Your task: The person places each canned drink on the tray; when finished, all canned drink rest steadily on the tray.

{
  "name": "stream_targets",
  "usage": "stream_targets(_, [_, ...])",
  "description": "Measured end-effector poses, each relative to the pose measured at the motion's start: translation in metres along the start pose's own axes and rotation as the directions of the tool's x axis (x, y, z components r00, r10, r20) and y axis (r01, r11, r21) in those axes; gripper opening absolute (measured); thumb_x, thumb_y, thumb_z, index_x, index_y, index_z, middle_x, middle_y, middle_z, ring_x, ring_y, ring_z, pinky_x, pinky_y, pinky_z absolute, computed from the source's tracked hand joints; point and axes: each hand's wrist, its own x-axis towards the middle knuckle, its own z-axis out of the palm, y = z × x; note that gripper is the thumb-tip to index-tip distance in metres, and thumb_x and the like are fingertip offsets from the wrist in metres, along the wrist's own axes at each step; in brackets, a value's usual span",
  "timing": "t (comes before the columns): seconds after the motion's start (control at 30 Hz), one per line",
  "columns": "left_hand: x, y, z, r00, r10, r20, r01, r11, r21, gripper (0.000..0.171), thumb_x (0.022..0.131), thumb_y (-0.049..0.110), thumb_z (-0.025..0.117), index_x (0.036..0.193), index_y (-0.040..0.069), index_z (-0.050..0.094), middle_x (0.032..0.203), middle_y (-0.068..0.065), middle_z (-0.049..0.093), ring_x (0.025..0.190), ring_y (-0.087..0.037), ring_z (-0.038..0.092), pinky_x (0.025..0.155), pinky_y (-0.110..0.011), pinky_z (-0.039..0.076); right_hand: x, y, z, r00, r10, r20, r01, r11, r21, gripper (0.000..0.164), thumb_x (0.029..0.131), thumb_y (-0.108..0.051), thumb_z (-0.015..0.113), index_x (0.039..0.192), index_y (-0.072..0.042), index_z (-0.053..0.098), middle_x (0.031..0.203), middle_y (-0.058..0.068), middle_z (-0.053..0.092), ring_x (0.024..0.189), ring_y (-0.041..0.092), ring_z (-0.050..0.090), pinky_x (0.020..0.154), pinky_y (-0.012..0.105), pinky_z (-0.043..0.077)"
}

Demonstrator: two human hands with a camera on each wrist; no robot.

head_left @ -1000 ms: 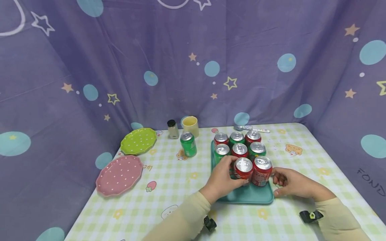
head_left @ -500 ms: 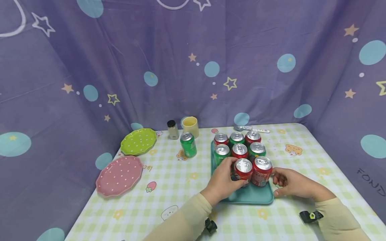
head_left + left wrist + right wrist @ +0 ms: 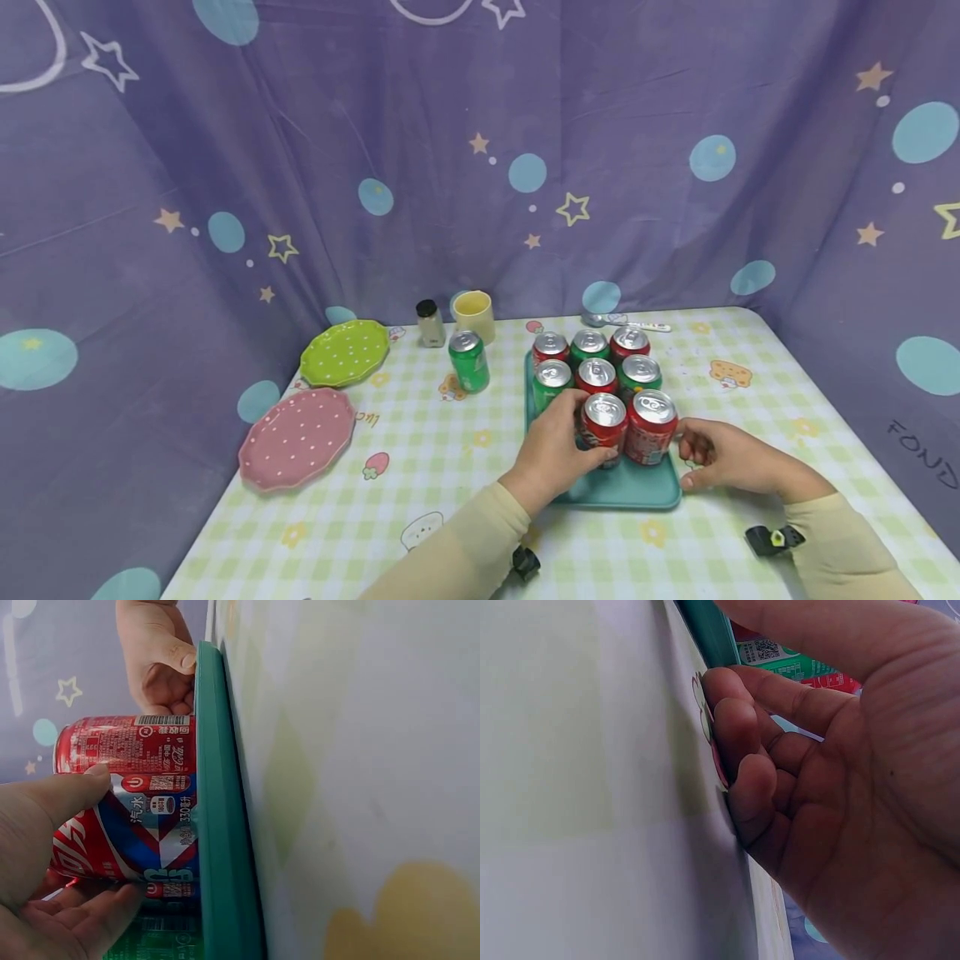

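Observation:
My left hand (image 3: 551, 454) grips a red soda can (image 3: 603, 417) at the front of a teal tray (image 3: 626, 493), thumb on the near side. In the left wrist view that can (image 3: 150, 832) shows blue and white markings, and its base meets the tray. Right beside it stands another red soda can (image 3: 651, 429). My right hand (image 3: 723, 458) rests at the tray's right edge with fingers loosely curled, holding nothing; its thumb touches or nearly touches the rim. Behind the front pair, several red and green cans (image 3: 596, 375) stand upright in rows.
A lone green can (image 3: 469, 362) stands left of the tray, near a yellow cup (image 3: 474, 315) and a black-capped jar (image 3: 431, 325). A green plate (image 3: 345, 352) and a pink plate (image 3: 298, 439) lie at left. A spoon (image 3: 626, 322) lies behind the tray.
The red can in my left hand has shifted very slightly toward the front of the tray, the hand moving with it. My right hand stays at the tray's edge.

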Motion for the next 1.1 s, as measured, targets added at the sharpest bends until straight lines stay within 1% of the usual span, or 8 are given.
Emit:
stream_targets(0.2, [0.001, 0.007, -0.019, 0.998, -0.025, 0.057, 0.023, 0.999, 0.037, 0.073, 0.083, 0.037, 0.092, 0.140, 0.020, 0.049, 0.133, 0.006, 0.058, 0.117, -0.009, 0.062, 0.100, -0.024, 0.052, -0.001, 0.000, 0.000, 1.000, -0.013, -0.005, 0.013, 1.000, -0.009, 0.053, 0.080, -0.023, 0.093, 0.116, -0.002, 0.059, 0.093, 0.010, 0.059, 0.079, 0.018, 0.054, 0.063, 0.029, 0.047])
stream_targets(0.3, [0.006, 0.007, -0.042, 0.997, -0.019, 0.075, 0.022, 0.999, -0.041, 0.061, 0.085, 0.029, 0.091, 0.133, 0.018, 0.055, 0.130, 0.002, 0.061, 0.109, -0.013, 0.068, 0.091, -0.023, 0.056, -0.002, 0.000, 0.000, 1.000, -0.018, -0.008, 0.018, 1.000, -0.013, 0.052, 0.080, -0.023, 0.093, 0.114, -0.003, 0.059, 0.093, 0.010, 0.059, 0.079, 0.017, 0.054, 0.063, 0.029, 0.047])
stream_targets(0.37, [0.011, 0.004, -0.061, 0.999, -0.006, 0.046, 0.012, 0.991, -0.131, 0.052, 0.087, 0.023, 0.090, 0.128, 0.014, 0.060, 0.125, 0.000, 0.064, 0.103, -0.016, 0.071, 0.087, -0.025, 0.058, -0.002, 0.000, -0.001, 1.000, -0.019, -0.008, 0.019, 1.000, -0.014, 0.052, 0.080, -0.023, 0.093, 0.114, -0.003, 0.059, 0.092, 0.009, 0.059, 0.079, 0.017, 0.054, 0.063, 0.029, 0.047])
stream_targets(0.5, [0.023, -0.019, -0.098, 0.989, 0.004, -0.147, -0.041, 0.966, -0.254, 0.037, 0.092, 0.016, 0.083, 0.124, 0.010, 0.065, 0.120, -0.003, 0.068, 0.103, -0.020, 0.072, 0.090, -0.032, 0.059, -0.002, 0.000, 0.000, 1.000, -0.017, -0.003, 0.017, 1.000, -0.005, 0.052, 0.080, -0.023, 0.093, 0.115, -0.003, 0.059, 0.093, 0.010, 0.059, 0.079, 0.017, 0.054, 0.063, 0.029, 0.047])
stream_targets(0.63, [0.034, -0.064, -0.124, 0.931, -0.053, -0.361, -0.042, 0.967, -0.250, 0.038, 0.094, 0.013, 0.080, 0.128, 0.008, 0.063, 0.126, -0.009, 0.064, 0.115, -0.030, 0.066, 0.103, -0.045, 0.053, -0.002, 0.001, 0.000, 1.000, -0.019, 0.007, 0.018, 1.000, 0.003, 0.051, 0.080, -0.022, 0.092, 0.114, -0.002, 0.060, 0.093, 0.010, 0.060, 0.078, 0.018, 0.055, 0.063, 0.030, 0.047])
stream_targets(0.73, [0.039, -0.101, -0.133, 0.899, -0.131, -0.418, 0.027, 0.969, -0.246, 0.046, 0.094, 0.013, 0.079, 0.135, 0.006, 0.059, 0.134, -0.014, 0.057, 0.125, -0.039, 0.058, 0.109, -0.053, 0.046, -0.002, 0.001, -0.001, 1.000, -0.020, 0.008, 0.020, 1.000, 0.003, 0.050, 0.080, -0.022, 0.092, 0.113, -0.002, 0.060, 0.092, 0.010, 0.060, 0.078, 0.018, 0.055, 0.063, 0.029, 0.048])
stream_targets(0.9, [0.044, -0.147, -0.129, 0.895, -0.278, -0.350, 0.190, 0.945, -0.265, 0.071, 0.091, 0.023, 0.084, 0.148, 0.006, 0.045, 0.146, -0.017, 0.049, 0.136, -0.040, 0.049, 0.114, -0.053, 0.040, -0.002, -0.001, -0.001, 1.000, -0.021, 0.011, 0.021, 1.000, 0.016, 0.050, 0.080, -0.021, 0.092, 0.113, -0.001, 0.059, 0.092, 0.012, 0.059, 0.079, 0.019, 0.055, 0.063, 0.029, 0.047])
stream_targets(1.1, [0.047, -0.168, -0.118, 0.895, -0.393, -0.212, 0.328, 0.901, -0.286, 0.095, 0.087, 0.033, 0.089, 0.160, 0.012, 0.031, 0.154, -0.017, 0.045, 0.140, -0.038, 0.047, 0.113, -0.054, 0.043, -0.002, 0.001, 0.000, 1.000, -0.020, 0.011, 0.019, 0.999, 0.029, 0.051, 0.081, -0.021, 0.092, 0.114, -0.001, 0.059, 0.094, 0.012, 0.059, 0.080, 0.019, 0.055, 0.063, 0.029, 0.048])
